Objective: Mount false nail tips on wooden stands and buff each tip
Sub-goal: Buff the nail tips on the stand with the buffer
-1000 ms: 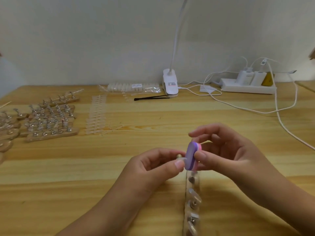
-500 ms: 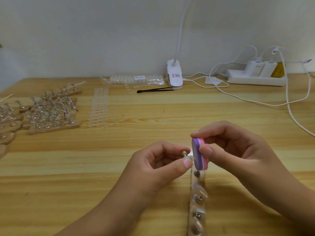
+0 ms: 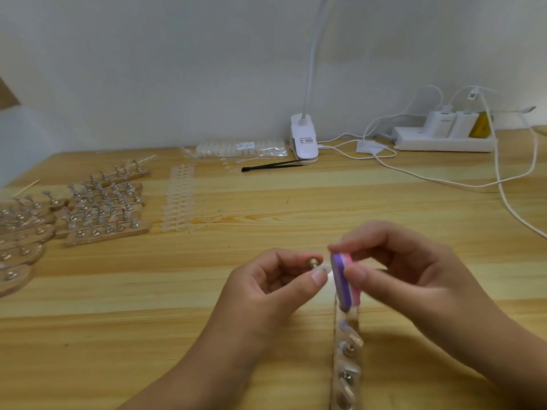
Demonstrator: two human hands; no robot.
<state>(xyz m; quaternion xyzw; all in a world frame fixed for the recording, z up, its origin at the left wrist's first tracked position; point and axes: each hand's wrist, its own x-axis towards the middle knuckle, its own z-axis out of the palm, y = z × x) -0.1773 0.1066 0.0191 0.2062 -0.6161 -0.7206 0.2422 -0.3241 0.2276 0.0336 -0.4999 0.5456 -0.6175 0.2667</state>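
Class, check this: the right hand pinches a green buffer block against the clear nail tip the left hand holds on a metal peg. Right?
Wrong colour: the head view shows a purple and pink buffer block. The right hand pinches it against the clear nail tip held on a metal peg by the left hand.

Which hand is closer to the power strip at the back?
Right. The right hand, holding the buffer, is in front of the power strip; the left hand, pinching the tip holder, is farther left.
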